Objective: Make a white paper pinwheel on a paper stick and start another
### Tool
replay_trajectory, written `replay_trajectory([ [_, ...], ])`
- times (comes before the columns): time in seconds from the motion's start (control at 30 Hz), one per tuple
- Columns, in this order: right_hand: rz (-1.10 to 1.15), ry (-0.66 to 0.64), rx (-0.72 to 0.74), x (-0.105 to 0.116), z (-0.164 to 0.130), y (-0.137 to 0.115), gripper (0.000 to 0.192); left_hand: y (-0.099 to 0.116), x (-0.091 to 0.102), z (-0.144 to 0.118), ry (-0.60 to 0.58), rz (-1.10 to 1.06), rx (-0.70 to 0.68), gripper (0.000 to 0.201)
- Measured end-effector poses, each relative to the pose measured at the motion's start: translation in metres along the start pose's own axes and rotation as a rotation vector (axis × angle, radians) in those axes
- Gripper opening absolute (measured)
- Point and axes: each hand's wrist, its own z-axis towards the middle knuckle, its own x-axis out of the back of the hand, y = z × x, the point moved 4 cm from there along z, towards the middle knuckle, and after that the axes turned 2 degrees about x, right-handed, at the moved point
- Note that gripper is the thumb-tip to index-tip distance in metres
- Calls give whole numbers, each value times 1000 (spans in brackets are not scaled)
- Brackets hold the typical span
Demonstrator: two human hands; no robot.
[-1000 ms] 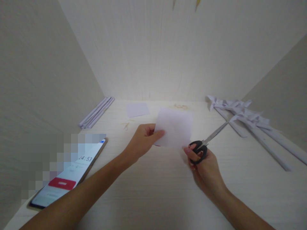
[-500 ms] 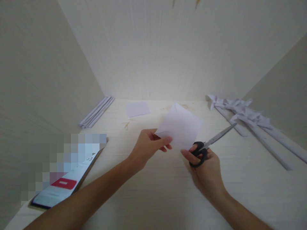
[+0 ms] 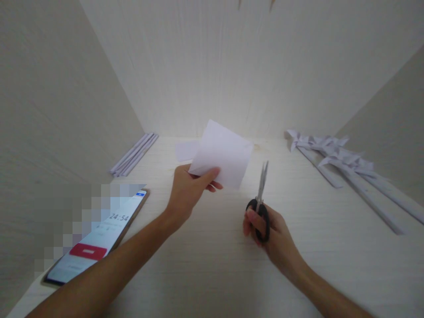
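My left hand (image 3: 188, 192) pinches the lower left corner of a white square of paper (image 3: 223, 152) and holds it raised above the pale wooden table (image 3: 215, 265). My right hand (image 3: 268, 234) grips the black handles of a pair of scissors (image 3: 261, 194). The steel blades are closed and point up and away from me. The blades stand just right of the paper's lower edge without touching it.
A phone (image 3: 99, 234) with a timer and a red button lies at the near left. Folded paper strips (image 3: 134, 154) lie at the far left. A second small paper (image 3: 185, 149) lies flat behind the held one. Several paper pinwheels on sticks (image 3: 344, 165) lie at the right.
My left hand lifted the paper up and to the left. My right hand swung the scissors from pointing right to pointing straight away, and moved slightly left and nearer.
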Motion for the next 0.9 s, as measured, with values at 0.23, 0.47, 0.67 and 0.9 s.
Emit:
replay_trajectory([
  [0.23,-192,-253,53,-11,-10,-12,36,1,4,7,-1,-139,50,23],
  [0.47,-214,-291,49,-15,-10,-13,36,-6,-2,1,-67,-211,159,22],
  [0.67,-167,-271,39,-13,-10,-10,36,-3,-5,-3,-131,-143,125,17],
  [0.9,-141,-288,27,-14,-10,-11,39,2,-4,-2,-46,-95,60,24],
])
